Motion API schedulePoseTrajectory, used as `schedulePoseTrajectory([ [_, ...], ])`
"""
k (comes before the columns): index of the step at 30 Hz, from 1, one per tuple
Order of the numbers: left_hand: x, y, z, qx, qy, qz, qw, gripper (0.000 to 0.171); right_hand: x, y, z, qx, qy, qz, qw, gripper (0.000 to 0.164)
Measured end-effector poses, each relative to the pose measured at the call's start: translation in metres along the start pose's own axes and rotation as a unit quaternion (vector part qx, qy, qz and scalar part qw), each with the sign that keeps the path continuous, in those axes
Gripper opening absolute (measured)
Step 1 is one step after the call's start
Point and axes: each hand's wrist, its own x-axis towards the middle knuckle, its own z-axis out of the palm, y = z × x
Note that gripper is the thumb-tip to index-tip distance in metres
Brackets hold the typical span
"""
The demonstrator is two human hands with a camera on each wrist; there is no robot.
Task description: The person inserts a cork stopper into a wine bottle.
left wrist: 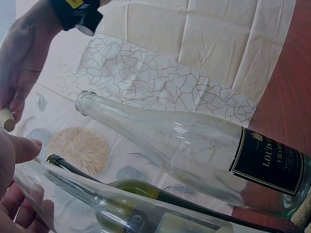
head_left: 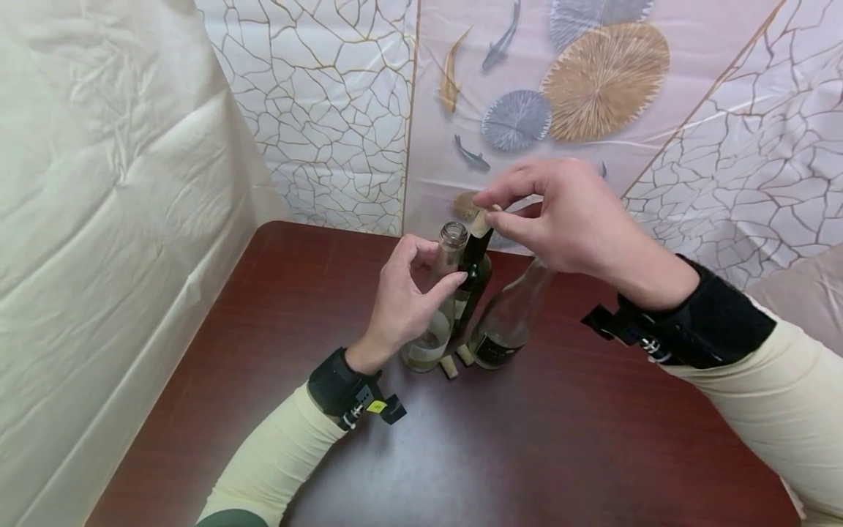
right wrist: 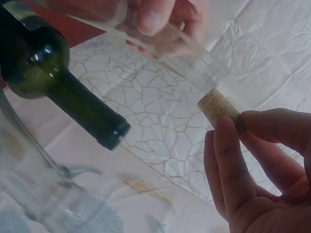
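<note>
My left hand (head_left: 410, 293) grips a clear glass bottle (head_left: 453, 238) round its neck; the bottle stands upright with a pale label low down and its mouth uncovered. Between thumb and fingertips, my right hand (head_left: 569, 216) pinches a cork (right wrist: 218, 108). That cork is held beside the clear bottle's mouth, outside it; whether they touch I cannot tell. Just behind stands a dark green bottle (right wrist: 90, 109), its mouth visible in the right wrist view. A second clear bottle (left wrist: 194, 141) with a black label stands to the right, also without a stopper.
Two corks lie on the dark red-brown table near the bottle bases, one cork (head_left: 449, 367) left of the other cork (head_left: 465, 355). A patterned cloth (head_left: 329, 110) hangs behind the table's back edge, and a cream cloth (head_left: 118, 183) hangs along the left.
</note>
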Motion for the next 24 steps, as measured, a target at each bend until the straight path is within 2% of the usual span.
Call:
schedulePoseTrajectory([
  [7, 0.0, 0.0, 0.0, -0.005, -0.001, -0.001, 1.0, 0.034, 0.009, -0.014, -0.006, -0.011, 0.007, -0.022, 1.0, 0.018],
  [18, 0.001, -0.001, 0.0, 0.011, -0.006, 0.007, 0.9999, 0.036, 0.015, -0.023, -0.002, -0.029, -0.024, -0.032, 0.999, 0.017],
  [24, 0.0, -0.001, -0.002, 0.01, -0.006, 0.001, 0.9999, 0.035, 0.019, -0.023, 0.004, -0.02, -0.041, -0.04, 0.998, 0.015],
])
